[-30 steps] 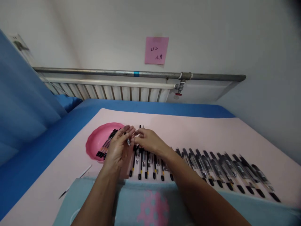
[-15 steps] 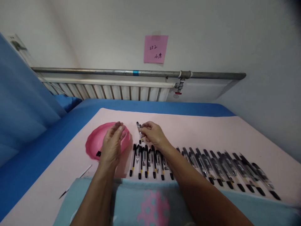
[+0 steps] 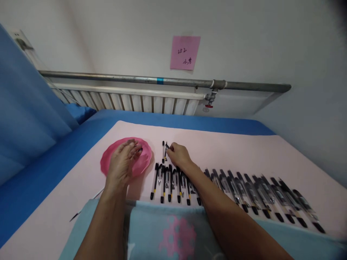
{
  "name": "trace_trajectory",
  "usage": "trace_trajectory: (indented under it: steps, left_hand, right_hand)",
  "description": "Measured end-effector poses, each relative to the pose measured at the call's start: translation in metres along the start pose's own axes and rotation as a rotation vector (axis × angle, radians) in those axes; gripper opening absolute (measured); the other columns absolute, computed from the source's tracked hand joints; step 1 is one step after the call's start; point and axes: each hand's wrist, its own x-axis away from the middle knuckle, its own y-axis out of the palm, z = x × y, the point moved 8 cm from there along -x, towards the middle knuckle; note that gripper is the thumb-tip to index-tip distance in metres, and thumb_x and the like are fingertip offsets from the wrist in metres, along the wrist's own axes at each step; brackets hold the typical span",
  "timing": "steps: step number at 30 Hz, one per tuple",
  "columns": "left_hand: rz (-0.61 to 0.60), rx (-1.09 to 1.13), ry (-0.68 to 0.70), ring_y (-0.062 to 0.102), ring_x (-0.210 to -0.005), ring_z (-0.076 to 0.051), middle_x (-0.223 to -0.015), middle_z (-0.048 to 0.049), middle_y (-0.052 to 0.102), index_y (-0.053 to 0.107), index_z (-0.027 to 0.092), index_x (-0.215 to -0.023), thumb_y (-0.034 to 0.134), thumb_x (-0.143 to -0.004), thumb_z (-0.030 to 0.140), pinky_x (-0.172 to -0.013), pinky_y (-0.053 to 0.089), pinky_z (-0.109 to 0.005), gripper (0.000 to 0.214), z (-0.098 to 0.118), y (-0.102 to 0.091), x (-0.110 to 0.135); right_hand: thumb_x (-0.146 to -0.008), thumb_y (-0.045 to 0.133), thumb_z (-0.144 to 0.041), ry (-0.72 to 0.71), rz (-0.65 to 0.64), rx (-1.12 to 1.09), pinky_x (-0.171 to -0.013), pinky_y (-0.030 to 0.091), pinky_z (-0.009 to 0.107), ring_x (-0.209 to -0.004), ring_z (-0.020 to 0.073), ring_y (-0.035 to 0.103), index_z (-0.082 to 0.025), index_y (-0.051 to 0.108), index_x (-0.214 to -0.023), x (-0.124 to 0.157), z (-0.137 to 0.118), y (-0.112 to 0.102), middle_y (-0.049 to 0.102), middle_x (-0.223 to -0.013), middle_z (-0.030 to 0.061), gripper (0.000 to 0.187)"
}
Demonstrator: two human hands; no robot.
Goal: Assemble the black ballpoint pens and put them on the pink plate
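Note:
My left hand (image 3: 122,159) is over the pink bowl (image 3: 107,153), its fingers curled around a small dark piece that shows at the fingertips. To its right, my right hand (image 3: 179,154) is closed in a pinch on a pen part (image 3: 167,146), mostly hidden by the fingers. Close beside those fingertips lies a slim black-ended pen (image 3: 163,151) on the pink mat. Below both hands runs a row of clear-barrelled pens (image 3: 170,183) with black ends, with clear caps and small metal tips between them. My right forearm covers part of the row.
More pens and caps (image 3: 252,193) continue to the right. A thin white stick with a dark tip (image 3: 78,215) lies by my left forearm. The pink mat (image 3: 217,148) rests on a blue surface (image 3: 173,120). Behind it are a radiator (image 3: 135,103) and a metal pipe (image 3: 119,77).
My right hand has shifted slightly right, and the slim pen beside it now lies straighter on the mat. My left hand has moved a little left over the bowl, fingers more curled.

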Motion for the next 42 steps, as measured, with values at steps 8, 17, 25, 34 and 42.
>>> trace_trajectory:
  steps: [8, 17, 25, 34, 42]
  left_hand:
    - [0.037, -0.017, 0.034, 0.062, -0.076, -0.016, -0.081, -0.0037, 0.063, 0.06, 0.013, -0.077, 0.066, -0.062, 0.017, -0.067, 0.05, -0.027, 0.017, 0.014, -0.01, -0.003]
    - [0.105, -0.061, 0.083, 0.062, -0.074, -0.016, -0.08, -0.0035, 0.063, 0.056, 0.014, -0.071, 0.064, -0.059, 0.014, -0.064, 0.049, -0.027, 0.015, 0.024, -0.028, -0.012]
    - [0.226, -0.387, 0.233, 0.06, -0.071, -0.016, -0.079, -0.0046, 0.062, 0.061, 0.016, -0.075, 0.061, -0.059, 0.02, -0.066, 0.048, -0.03, 0.017, 0.039, -0.055, -0.024]
    - [0.153, -1.359, 0.241, 0.058, -0.09, -0.029, -0.082, -0.0109, 0.068, 0.064, 0.02, -0.07, 0.059, -0.058, 0.02, -0.081, 0.038, -0.037, 0.013, 0.026, -0.046, -0.036]
    - [0.169, -1.336, 0.165, 0.056, -0.095, -0.037, -0.075, -0.0165, 0.067, 0.059, 0.02, -0.057, 0.061, -0.05, 0.013, -0.079, 0.036, -0.041, 0.011, 0.016, -0.052, -0.049]
  right_hand:
    - [-0.077, 0.048, -0.025, -0.016, -0.025, 0.067, -0.061, 0.036, 0.022, -0.074, 0.0157, 0.057, -0.018, 0.062, -0.089, -0.002, 0.002, 0.004, 0.066, -0.082, 0.0048, 0.02]
    - [-0.078, 0.048, -0.025, -0.035, -0.041, 0.086, -0.064, 0.037, 0.022, -0.079, 0.016, 0.058, -0.019, 0.063, -0.09, -0.001, 0.0, 0.005, 0.067, -0.085, 0.0044, 0.02]
    - [-0.078, 0.048, -0.025, -0.071, -0.03, 0.067, -0.064, 0.036, 0.022, -0.077, 0.0153, 0.058, -0.019, 0.063, -0.086, 0.0, -0.001, 0.006, 0.067, -0.083, 0.0033, 0.019]
    - [-0.078, 0.048, -0.025, -0.06, -0.009, 0.006, -0.064, 0.037, 0.021, -0.074, 0.0145, 0.057, -0.019, 0.063, -0.084, 0.001, 0.002, 0.003, 0.066, -0.08, 0.0027, 0.018]
    - [-0.076, 0.048, -0.023, -0.055, 0.009, -0.069, -0.063, 0.037, 0.021, -0.072, 0.0143, 0.057, -0.018, 0.063, -0.081, 0.003, 0.001, -0.001, 0.066, -0.076, 0.0027, 0.017]
